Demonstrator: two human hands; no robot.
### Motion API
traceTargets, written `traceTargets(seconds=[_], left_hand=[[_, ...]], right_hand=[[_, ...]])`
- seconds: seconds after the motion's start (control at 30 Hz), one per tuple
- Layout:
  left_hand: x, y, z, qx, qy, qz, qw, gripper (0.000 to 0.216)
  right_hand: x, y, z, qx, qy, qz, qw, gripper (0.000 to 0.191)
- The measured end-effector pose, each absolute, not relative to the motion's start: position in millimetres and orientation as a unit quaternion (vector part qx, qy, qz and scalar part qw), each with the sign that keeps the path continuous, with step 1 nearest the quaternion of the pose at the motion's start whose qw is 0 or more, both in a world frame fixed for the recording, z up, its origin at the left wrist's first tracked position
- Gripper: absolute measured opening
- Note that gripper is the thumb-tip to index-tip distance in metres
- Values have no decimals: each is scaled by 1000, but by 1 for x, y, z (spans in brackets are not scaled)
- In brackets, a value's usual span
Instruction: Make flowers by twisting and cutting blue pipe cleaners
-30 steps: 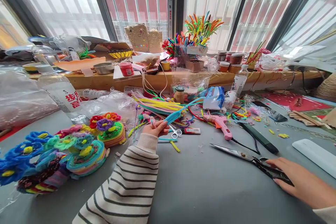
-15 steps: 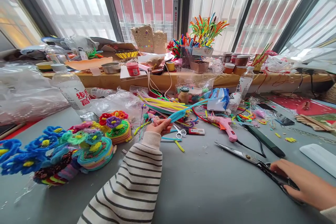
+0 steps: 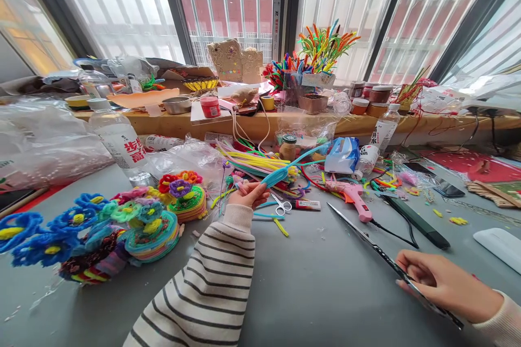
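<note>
My left hand, in a striped sleeve, pinches a bundle of light blue pipe cleaners that slants up to the right above the grey table. My right hand at the lower right grips the handles of large black scissors. The scissors are lifted off the table, blades closed and pointing up-left. Small silver scissors and a heap of yellow and mixed pipe cleaners lie just beyond my left hand.
Finished pipe-cleaner flowers crowd the left of the table. A pink glue gun, a black bar tool and a white flat object lie to the right. A wooden shelf holds jars, bowls and bottles under the window.
My right hand closed round the large scissors' handles and raised them off the table, tilting the blades up-left. My left hand kept its hold on the blue bundle.
</note>
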State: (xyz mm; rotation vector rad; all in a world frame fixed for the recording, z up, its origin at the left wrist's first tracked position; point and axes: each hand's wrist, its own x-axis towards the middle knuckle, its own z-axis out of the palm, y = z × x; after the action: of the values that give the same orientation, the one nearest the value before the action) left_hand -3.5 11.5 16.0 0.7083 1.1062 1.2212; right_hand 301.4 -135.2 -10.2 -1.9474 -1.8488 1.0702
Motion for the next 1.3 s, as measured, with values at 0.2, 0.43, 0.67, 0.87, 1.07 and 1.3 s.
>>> traceTargets(seconds=[0.2,0.43,0.67,0.87,1.07,1.3], left_hand=[[-4,11,17,296,480,547,619,8],[-3,11,17,291,473,565,609,13],[-8,13,17,287,460,595,594,12],[-7,13,19,274,428,643,573,7],[-4,10,15,306,411,633,581,20],[0,7,16,341,434,602,577,30]], right_hand=[[283,-133,-12,-664,-495,513,226,35],[268,-122,7,-630,-501,515,295,38],[233,-81,1,-402,-563,662,288,69],[216,-73,-5,-413,-549,677,263,70],[208,-72,-7,-406,-549,682,262,63],[198,-70,-2,-394,-566,676,260,63]])
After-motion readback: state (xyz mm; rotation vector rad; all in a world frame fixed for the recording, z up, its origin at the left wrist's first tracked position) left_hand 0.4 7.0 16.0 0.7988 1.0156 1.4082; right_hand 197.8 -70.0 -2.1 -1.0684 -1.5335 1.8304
